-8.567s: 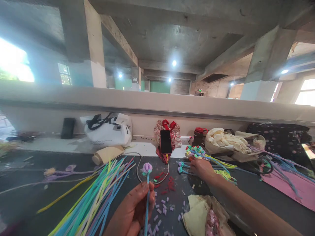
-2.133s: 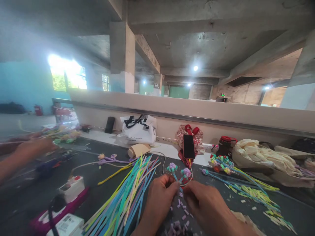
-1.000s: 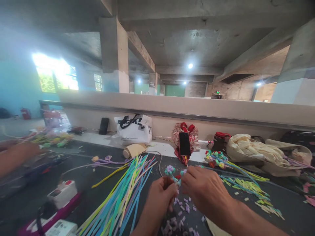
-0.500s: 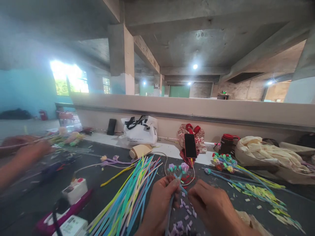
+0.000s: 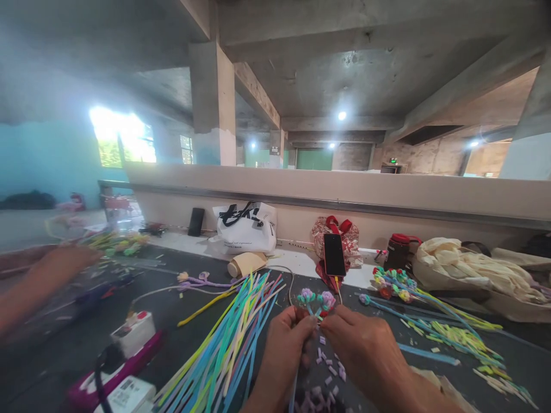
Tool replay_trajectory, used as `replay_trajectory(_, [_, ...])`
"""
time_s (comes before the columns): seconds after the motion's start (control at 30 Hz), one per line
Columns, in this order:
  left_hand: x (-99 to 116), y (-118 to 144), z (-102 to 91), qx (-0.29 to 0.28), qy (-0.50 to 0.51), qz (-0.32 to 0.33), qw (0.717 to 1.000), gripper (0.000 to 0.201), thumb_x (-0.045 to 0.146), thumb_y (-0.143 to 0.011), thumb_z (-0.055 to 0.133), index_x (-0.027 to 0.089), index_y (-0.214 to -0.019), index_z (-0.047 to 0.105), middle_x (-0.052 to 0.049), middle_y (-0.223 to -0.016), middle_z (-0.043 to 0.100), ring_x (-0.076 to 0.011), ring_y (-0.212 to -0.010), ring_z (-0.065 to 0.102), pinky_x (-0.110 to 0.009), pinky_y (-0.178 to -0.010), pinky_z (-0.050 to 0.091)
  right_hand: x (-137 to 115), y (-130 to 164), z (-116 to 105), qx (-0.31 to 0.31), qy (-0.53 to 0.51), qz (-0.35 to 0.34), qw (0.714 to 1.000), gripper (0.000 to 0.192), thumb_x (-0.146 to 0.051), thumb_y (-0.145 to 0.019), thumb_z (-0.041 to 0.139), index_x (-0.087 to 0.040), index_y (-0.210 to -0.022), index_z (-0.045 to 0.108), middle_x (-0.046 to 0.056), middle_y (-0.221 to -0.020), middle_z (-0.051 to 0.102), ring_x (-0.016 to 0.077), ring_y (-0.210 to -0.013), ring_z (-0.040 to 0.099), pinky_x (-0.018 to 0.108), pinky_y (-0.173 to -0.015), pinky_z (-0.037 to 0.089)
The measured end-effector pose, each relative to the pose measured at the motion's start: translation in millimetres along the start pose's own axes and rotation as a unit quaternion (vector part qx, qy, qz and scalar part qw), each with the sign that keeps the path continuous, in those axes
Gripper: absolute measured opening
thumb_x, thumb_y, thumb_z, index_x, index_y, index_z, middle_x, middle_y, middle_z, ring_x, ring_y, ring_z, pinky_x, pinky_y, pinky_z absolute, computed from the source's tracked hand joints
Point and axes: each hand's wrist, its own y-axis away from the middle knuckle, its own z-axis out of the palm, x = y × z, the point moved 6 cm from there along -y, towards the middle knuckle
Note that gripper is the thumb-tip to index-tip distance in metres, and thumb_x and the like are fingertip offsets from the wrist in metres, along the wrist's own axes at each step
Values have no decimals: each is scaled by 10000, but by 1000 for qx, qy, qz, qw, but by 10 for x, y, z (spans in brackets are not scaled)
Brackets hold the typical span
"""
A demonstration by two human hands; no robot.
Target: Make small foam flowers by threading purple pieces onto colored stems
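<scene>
Left hand point(image 5: 287, 349) and right hand point(image 5: 360, 351) both pinch the light, bendy flower stems point(image 5: 317, 307) just under their soft, crushable heads.

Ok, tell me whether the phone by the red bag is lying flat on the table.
No, the phone stands propped upright against the red bag.

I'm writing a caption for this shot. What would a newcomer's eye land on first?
First, the two hands, left hand and right hand, pinching two small flower-tipped stems together at bottom centre. Just left of them, a fan of bright coloured strips spreads across the dark table. Behind, a black phone leans upright against a red patterned bag.
</scene>
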Motion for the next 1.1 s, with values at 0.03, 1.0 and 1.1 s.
replay_trajectory(0.03, [-14,-14,-9,2,-16,4,1000,163,273,-618,548,174,-547,439,85,-384,393,-38,-296,303,-147,-276,226,-25,-2,-11,10,19,-19,1000,146,-154,-749,446,-204,-644,533,-9,-606,564,113,-514,503,214,-458,253])
replay_trajectory(1.0, [16,96,90,-10,165,-48,985,211,236,-590,642,146,-759,555,16,-574,568,-58,-421,480,-148,-353,351,326,-69,382,-67,-522,318,789,165,-251,-638,524,-119,-567,592,0,-532,563,99,-490,476,185,-436,357])
replay_trajectory(1.1, [1,94,75,6,162,-48,986,238,240,-613,628,149,-813,537,23,-591,566,-47,-408,467,-140,-343,344,297,-99,328,-62,-500,321,802,174,-238,-641,499,-124,-560,602,-4,-528,565,107,-505,492,185,-439,358])
